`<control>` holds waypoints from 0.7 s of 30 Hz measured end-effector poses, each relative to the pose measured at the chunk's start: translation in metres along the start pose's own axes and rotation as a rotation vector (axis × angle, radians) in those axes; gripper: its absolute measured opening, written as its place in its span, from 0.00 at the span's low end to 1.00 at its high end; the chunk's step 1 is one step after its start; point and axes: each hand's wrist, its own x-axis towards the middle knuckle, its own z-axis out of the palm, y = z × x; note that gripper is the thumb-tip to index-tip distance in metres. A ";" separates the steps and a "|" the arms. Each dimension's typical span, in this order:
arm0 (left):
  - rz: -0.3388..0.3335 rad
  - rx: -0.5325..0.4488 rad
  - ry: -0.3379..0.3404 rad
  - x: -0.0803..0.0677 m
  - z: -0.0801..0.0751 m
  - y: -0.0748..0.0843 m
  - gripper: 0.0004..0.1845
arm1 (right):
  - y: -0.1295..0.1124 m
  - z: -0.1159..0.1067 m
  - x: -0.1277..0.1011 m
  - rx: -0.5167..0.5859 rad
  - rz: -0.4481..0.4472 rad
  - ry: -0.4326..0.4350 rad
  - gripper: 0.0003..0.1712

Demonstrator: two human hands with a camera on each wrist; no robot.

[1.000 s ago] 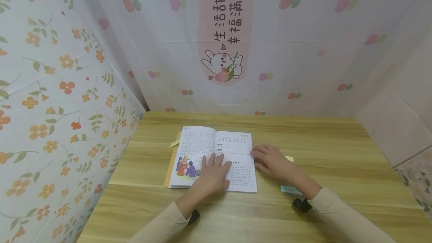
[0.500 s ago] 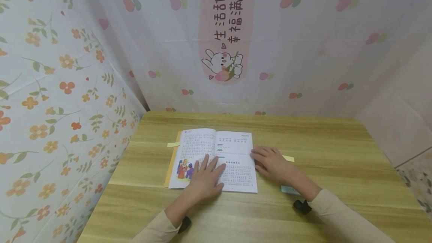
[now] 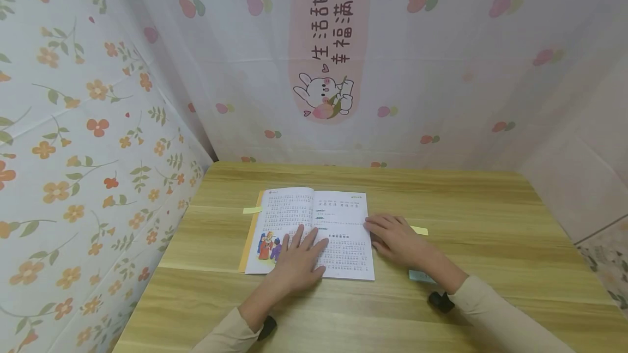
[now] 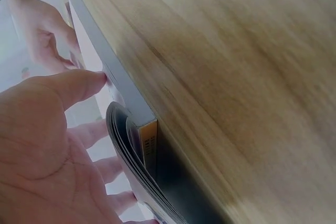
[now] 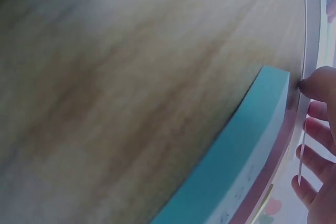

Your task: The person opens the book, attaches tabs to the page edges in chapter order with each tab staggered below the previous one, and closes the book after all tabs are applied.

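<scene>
An open book (image 3: 343, 214) with printed text and a coloured picture lies on the table, its orange cover edge (image 3: 249, 244) showing at the left. My left hand (image 3: 296, 263) rests spread across the lower pages near the fold. In the left wrist view its thumb touches the book's lower edge (image 4: 118, 77), beside a curved bundle of pages (image 4: 131, 156). My right hand (image 3: 394, 238) is at the book's right edge, fingertips against it. In the right wrist view the thumb and loosely bent fingers (image 5: 317, 129) meet that edge. A pale yellow tab (image 3: 252, 210) sticks out at the book's left.
A teal strip-shaped item (image 3: 422, 275) with a white side lies under the right forearm, and a pale yellow piece (image 3: 420, 230) shows behind that hand. The wooden table (image 3: 466, 200) ends at a printed curtain (image 3: 441, 97); flowered cloth (image 3: 88, 178) hangs at the left.
My left hand has slid slightly left and towards me over the pages, and the left page lies flatter. The right hand has stayed nearly still at the book's edge.
</scene>
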 end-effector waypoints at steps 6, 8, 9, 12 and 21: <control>0.002 0.020 -0.024 -0.001 0.000 0.001 0.41 | -0.001 0.000 0.001 0.008 0.013 -0.011 0.30; 0.001 0.027 -0.038 -0.001 0.001 0.001 0.46 | -0.001 0.000 0.001 0.017 0.022 -0.021 0.29; 0.001 0.029 -0.042 -0.001 0.001 0.001 0.48 | -0.001 0.000 0.002 0.024 0.028 -0.025 0.29; 0.000 0.035 -0.043 0.000 0.003 0.000 0.49 | -0.001 -0.001 0.004 0.040 0.040 -0.030 0.28; 0.017 0.031 0.020 0.002 0.005 -0.004 0.46 | 0.004 -0.007 0.015 0.077 0.047 -0.049 0.23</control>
